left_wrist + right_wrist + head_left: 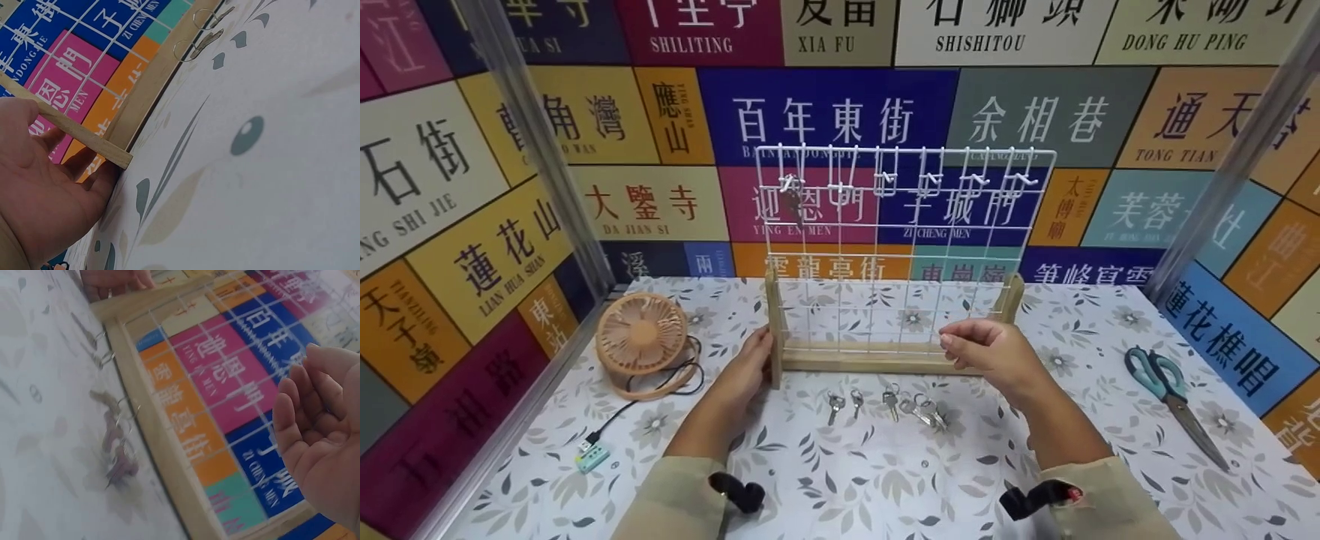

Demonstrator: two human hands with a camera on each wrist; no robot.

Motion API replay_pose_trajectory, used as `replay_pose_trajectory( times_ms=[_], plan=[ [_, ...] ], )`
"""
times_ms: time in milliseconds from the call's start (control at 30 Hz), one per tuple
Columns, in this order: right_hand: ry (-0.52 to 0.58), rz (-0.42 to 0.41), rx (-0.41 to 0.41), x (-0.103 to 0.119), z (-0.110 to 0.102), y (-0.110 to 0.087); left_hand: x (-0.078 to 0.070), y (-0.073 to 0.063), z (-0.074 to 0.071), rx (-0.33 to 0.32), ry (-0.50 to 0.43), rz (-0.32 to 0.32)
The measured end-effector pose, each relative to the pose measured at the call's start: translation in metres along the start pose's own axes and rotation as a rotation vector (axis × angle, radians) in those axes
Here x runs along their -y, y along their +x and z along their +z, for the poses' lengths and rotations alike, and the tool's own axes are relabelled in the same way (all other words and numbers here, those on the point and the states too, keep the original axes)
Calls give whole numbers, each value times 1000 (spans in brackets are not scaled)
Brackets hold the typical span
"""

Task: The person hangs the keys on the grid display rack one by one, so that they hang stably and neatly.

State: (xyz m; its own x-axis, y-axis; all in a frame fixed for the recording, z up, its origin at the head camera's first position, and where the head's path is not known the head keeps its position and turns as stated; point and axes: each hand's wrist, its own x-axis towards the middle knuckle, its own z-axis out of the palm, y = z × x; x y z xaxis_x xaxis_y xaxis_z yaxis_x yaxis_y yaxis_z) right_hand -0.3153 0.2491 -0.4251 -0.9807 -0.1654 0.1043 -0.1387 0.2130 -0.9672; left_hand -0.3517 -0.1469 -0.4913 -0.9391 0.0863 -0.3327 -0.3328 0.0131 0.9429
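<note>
A white wire grid rack (877, 256) with wooden posts and base stands on the table. My left hand (748, 360) grips its left wooden post (84, 136), thumb on one side and fingers on the other. In front of the grid's lower right, my right hand (988, 349) hovers with loosely curled fingers. Its thumb and index fingertips come close together, and nothing shows between them in the right wrist view. Several keys on rings (891, 405) lie in a row before the base. A bunch of keys (793, 196) hangs on the leftmost hook; no keys show on the other hooks.
To the left stands an orange fan (642, 335) with a black cable, whose USB plug lies beside a small teal block (592, 459). Teal-handled scissors (1177, 405) lie at the right. A sign-covered panel (825, 112) rises behind the rack.
</note>
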Motion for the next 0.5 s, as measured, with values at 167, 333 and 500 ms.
replay_pose_trajectory(
  times_ms=[167,333,500],
  plan=[
    [-71,120,54,-29,-2,7,1,-1,0,18,-9,36],
    [-68,170,110,-47,1,9,0,-2,0,22,6,48],
    [-87,205,178,-57,8,10,0,-1,1,24,3,39]
  ],
)
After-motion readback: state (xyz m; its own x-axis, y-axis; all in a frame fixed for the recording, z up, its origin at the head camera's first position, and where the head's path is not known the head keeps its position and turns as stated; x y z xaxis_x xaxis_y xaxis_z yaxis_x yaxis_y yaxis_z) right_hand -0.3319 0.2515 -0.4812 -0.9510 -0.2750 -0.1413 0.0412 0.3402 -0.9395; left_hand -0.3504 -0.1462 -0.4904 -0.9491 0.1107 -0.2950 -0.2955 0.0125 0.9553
